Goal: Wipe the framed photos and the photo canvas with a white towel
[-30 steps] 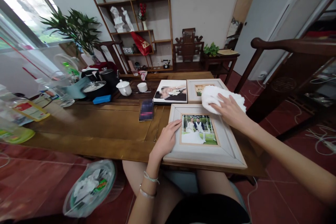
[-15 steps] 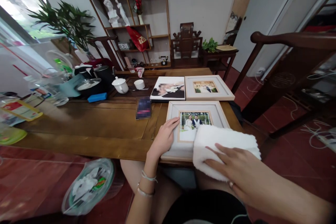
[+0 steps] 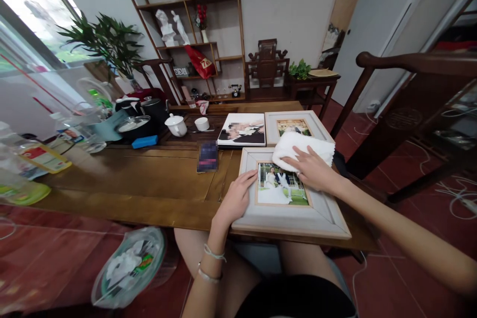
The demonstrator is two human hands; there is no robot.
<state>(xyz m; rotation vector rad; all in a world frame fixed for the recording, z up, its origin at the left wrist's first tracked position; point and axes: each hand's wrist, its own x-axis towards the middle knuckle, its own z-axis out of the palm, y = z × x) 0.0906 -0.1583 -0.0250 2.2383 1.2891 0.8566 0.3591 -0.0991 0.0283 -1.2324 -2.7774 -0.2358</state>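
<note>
A picture frame (image 3: 249, 218) with a wide pale border lies flat at the table's near edge, a wedding photo (image 3: 278, 186) in its middle. My left hand (image 3: 238, 196) rests on the frame's left border, fingers stretched out toward the photo. Under my right hand (image 3: 312, 166) is a folded white towel (image 3: 283, 148), pressed over the frame's far right part. The towel hides the top of the photo and overlaps a second pale frame (image 3: 323, 131) behind. To that frame's left lies a flat picture panel (image 3: 244, 129), partly pixelated.
On the wooden table (image 3: 156, 179) are a small dark pixelated item (image 3: 207, 156), a white teapot (image 3: 176, 125), a white cup (image 3: 201, 124), a blue block (image 3: 144, 142) and bottles (image 3: 44, 155). A lined bin (image 3: 128, 268) stands on the floor; a wooden chair (image 3: 402, 114) is at right.
My right hand and the towel have moved from the frame's near right corner to its far right side, uncovering the lower photo. My left hand stays on the left border.
</note>
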